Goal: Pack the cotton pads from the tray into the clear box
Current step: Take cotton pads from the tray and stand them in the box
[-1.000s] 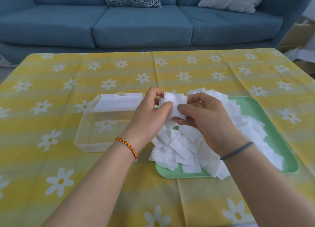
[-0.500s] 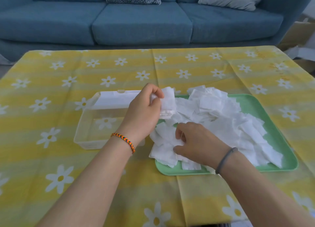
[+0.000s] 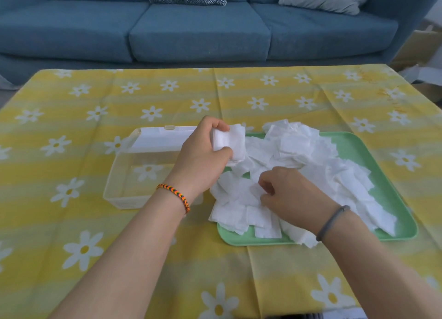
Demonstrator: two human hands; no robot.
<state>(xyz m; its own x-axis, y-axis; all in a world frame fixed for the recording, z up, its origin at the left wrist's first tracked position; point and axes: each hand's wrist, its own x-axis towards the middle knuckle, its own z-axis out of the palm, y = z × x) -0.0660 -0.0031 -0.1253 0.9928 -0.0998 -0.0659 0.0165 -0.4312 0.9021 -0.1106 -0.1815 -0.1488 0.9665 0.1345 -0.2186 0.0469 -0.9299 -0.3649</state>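
We are gripping a small stack of cotton pads (image 3: pixel 233 145) in our left hand (image 3: pixel 203 156), thumb and fingers curled round it, holding it up above the left end of the green tray (image 3: pixel 404 225), just right of the clear box (image 3: pixel 124 187). Our right hand (image 3: pixel 289 192) is lying on the loose heap of cotton pads (image 3: pixel 311 156) on the tray, its fingers curled and pinching one pad (image 3: pixel 253 194) near the tray's front left corner. The heap is covering most of the tray and spilling a little over its left edge. The clear box is sitting on the yellow daisy tablecloth (image 3: pixel 71 235) touching or just beside the tray's left side, with its lid (image 3: pixel 162 139) open at the far edge; we are seeing no pads inside it. A blue sofa (image 3: pixel 191 29) is standing beyond the table.
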